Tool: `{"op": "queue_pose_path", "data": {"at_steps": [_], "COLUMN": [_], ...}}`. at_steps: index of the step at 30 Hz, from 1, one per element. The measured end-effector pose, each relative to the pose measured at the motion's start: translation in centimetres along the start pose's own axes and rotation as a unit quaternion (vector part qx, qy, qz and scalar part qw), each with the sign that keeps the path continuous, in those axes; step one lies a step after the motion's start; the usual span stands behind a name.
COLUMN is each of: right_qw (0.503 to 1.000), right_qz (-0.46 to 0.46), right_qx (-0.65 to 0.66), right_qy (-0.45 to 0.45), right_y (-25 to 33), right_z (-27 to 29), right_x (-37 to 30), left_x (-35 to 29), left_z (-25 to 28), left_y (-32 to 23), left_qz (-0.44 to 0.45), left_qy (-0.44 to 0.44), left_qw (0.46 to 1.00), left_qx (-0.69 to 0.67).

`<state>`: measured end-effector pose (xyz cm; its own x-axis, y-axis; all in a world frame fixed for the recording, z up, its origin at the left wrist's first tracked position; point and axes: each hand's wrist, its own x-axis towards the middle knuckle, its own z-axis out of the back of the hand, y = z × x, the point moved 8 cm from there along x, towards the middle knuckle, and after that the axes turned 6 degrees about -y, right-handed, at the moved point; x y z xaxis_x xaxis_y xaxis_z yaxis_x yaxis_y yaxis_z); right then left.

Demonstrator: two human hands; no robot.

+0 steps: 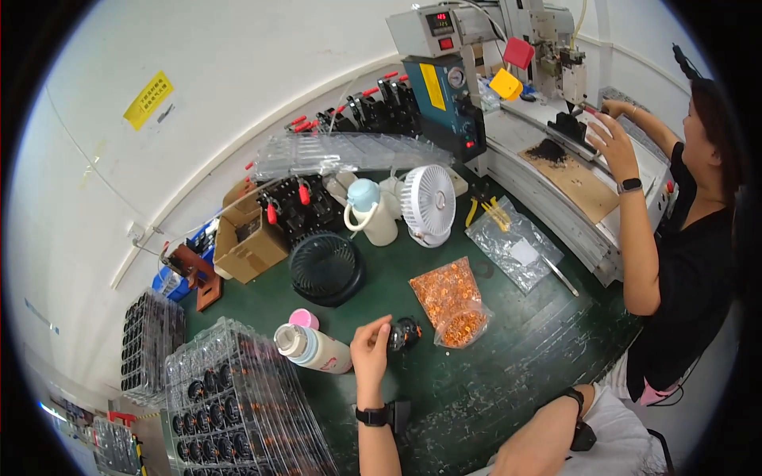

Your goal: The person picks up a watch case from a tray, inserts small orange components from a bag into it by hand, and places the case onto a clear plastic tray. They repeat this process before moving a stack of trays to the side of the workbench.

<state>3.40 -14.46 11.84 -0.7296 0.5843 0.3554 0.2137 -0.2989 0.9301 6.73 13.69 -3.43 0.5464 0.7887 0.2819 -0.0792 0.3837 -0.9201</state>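
My left hand (370, 346) is closed, thumb and fingers pinched at the edge of a small black round plastic part (405, 334) with orange bits on it. Just right of that part lies a clear bag of small orange ring-like pieces (451, 295), its mouth spread into a round opening. A white and pale blue bottle (316, 350) stands tilted in view left of my left hand. My right forearm crosses the lower right, and beyond its black wristband only a little of my right hand (587, 392) shows; its fingers are hidden.
Clear trays of black round parts (210, 420) are stacked at left. A black fan (326, 268), white fan (429, 205), jug (371, 214) and cardboard box (251, 246) stand farther back. Yellow-handled pliers (472, 210) lie near a clear bag (516, 246). At right a co-worker (686, 230) handles a bench machine (548, 151).
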Motion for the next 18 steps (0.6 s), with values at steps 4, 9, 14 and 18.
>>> {"op": "queue_pose_path", "data": {"at_steps": [4,9,14,18], "right_qw": [0.986,0.976,0.974,0.972], "right_qz": [0.141,0.132,0.123,0.116], "right_qx": [-0.016,-0.152,-0.162,-0.176], "right_qy": [0.088,0.080,0.102,0.102], "right_y": [1.3,1.6,2.2,2.3], "right_z": [-2.2,-1.4,-1.0,-0.4], "right_x": [-0.6,-1.5,-1.6,-1.1], "left_x": [1.2,1.2,0.6,-0.1], "left_z": [-0.8,-2.5,-2.2,-2.5], "left_y": [-1.7,-0.9,-0.8,-2.1], "left_qz": [-0.025,-0.110,-0.050,-0.053], "left_qy": [-0.004,0.001,0.015,0.047], "left_qw": [0.996,0.982,0.980,0.962], "left_qx": [0.089,0.154,0.193,0.264]}}
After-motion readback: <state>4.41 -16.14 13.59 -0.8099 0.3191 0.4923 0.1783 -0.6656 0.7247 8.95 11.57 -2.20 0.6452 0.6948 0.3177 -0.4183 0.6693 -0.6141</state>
